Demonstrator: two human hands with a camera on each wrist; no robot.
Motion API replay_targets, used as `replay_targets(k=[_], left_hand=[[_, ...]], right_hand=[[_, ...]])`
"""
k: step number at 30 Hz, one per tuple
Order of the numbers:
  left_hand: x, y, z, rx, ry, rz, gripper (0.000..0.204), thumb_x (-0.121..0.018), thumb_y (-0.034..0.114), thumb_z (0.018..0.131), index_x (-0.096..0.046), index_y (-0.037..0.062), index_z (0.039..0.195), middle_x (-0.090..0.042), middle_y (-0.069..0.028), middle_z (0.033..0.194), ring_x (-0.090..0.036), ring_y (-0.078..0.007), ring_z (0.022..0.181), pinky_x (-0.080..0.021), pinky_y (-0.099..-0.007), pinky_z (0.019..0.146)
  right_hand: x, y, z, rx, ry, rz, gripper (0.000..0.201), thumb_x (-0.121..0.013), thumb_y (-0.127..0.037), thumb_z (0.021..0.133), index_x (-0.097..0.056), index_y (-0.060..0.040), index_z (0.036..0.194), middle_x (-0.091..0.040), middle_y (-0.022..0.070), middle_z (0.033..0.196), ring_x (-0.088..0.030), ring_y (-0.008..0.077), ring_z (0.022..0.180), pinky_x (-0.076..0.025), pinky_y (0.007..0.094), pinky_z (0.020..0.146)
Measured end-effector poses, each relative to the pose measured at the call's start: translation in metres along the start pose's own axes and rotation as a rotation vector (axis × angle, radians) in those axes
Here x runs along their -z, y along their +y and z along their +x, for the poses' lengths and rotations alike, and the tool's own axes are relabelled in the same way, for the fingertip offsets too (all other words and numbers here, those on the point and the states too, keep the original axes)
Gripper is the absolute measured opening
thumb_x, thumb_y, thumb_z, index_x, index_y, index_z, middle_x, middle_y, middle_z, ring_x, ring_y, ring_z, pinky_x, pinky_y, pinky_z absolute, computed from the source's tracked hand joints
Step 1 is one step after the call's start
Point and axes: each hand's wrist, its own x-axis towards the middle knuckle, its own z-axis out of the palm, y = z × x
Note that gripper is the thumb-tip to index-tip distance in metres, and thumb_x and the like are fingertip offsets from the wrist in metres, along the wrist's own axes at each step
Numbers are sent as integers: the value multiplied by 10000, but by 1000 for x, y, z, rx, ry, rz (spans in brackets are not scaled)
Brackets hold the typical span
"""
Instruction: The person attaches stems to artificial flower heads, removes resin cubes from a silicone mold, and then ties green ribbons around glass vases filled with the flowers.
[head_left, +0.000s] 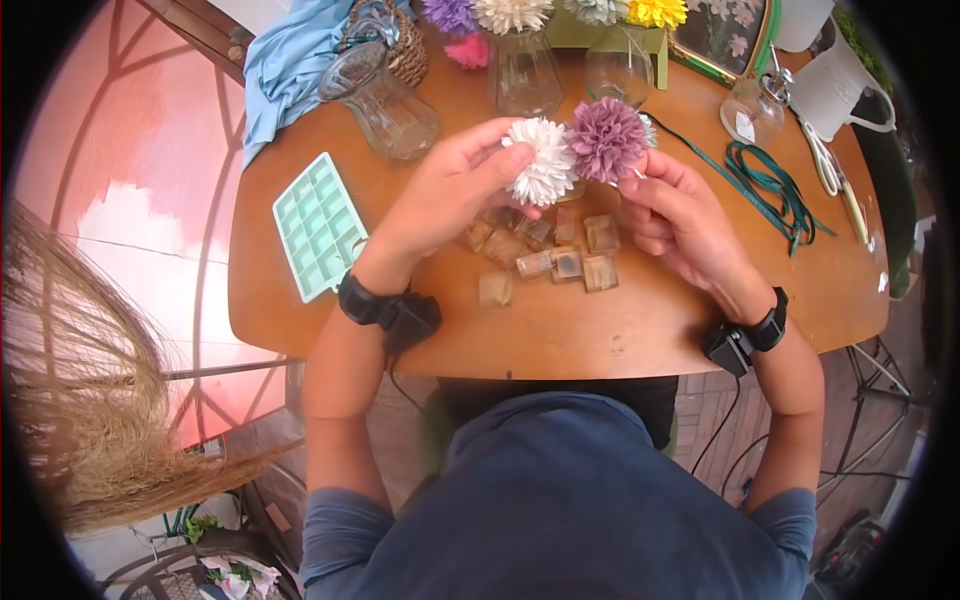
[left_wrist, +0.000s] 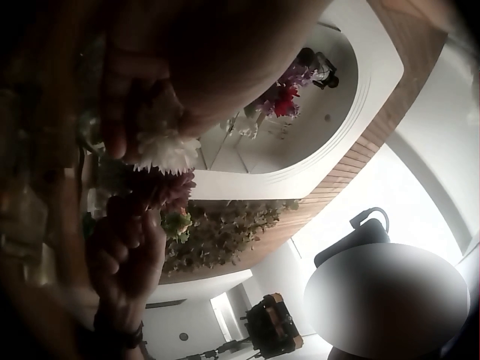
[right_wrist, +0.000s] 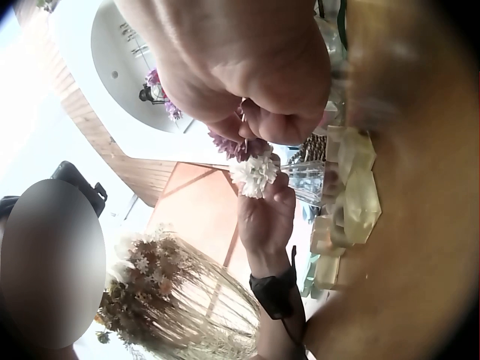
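Note:
In the head view my left hand [head_left: 450,190] holds a white artificial flower [head_left: 540,165], its thumb lying against the petals. Beside it, my right hand [head_left: 685,215] pinches the thin stem of a mauve artificial flower [head_left: 606,140] between thumb and fingers. The two blooms meet edge to edge above the table. From the right wrist, the white flower [right_wrist: 253,176] appears against the left hand's fingers, with the mauve petals [right_wrist: 232,146] partly behind the right hand. Below both hands, several clear, amber-tinted blocks [head_left: 600,233] lie in a loose group on the wooden table [head_left: 440,330].
A mint compartment tray [head_left: 318,225] lies at the left. Glass vases [head_left: 385,105] stand along the back, near a blue cloth [head_left: 290,75] and a framed picture [head_left: 725,35]. Green ribbon [head_left: 765,190], white-handled scissors [head_left: 820,155] and a white pitcher [head_left: 835,85] are at the right.

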Motion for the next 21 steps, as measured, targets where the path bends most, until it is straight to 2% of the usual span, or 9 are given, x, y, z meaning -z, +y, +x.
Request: replay_targets(k=[7,9,13,21], left_hand=[[-5,-10,3,32,16,-62,286,-500,174,1031,-495,-9,1251,-649,-112,1094,-677,-186,886,-593,-312,694],[-5,-13,4,26,37,-78,256,-495,175,1033,-493,-1,1220,-651,-114,1080,-683,-191,870,-596,-311,671],[-4,-13,5,42,32,-122,241,-489,168,1035,-488,9,1215,-655,-114,1063,-682,-188,845,-593,-314,662],[-5,-15,5,61,9,-158,228,-480,167,1038,-484,22,1214,-655,-111,1045,-680,-188,821,-590,-311,652]], right_hand=[[-3,-3,-1,15,45,74,74,-596,-118,963,-561,-110,899,-377,-95,642,-250,12,509,-199,200,448],[-2,-3,-1,-11,7,57,59,-604,-110,957,-572,-102,907,-381,-96,643,-256,11,507,-206,200,447],[2,0,0,-44,-41,49,42,-596,-81,959,-580,-111,935,-372,-97,661,-249,8,504,-202,184,431],[0,0,0,-51,-18,6,48,-610,-77,956,-580,-112,943,-383,-98,662,-253,10,498,-209,188,430]])
